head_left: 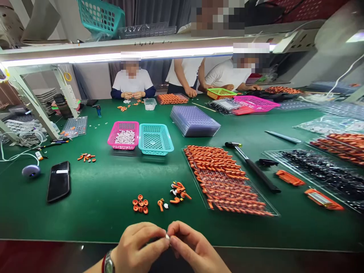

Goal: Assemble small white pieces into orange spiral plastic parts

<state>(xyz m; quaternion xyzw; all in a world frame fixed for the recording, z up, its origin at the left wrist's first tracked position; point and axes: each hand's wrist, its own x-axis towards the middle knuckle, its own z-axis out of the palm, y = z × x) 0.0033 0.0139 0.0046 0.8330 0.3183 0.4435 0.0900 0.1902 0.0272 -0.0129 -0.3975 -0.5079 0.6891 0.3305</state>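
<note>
My left hand and my right hand meet at the table's front edge, fingertips pinched together on a small white part. Most of that part is hidden by the fingers. Just beyond them lie an orange stemmed earbud shell and a white piece. To their left sits a cluster of small round orange caps. A loose pile of orange stemmed shells with white pieces lies to the right. Farther right, a clear tray holds rows of orange shells.
A pink basket of white parts stands beside a turquoise basket. Behind are stacked clear trays. A black-handled hammer-like tool lies right, a phone left. Co-workers sit and stand across the green table.
</note>
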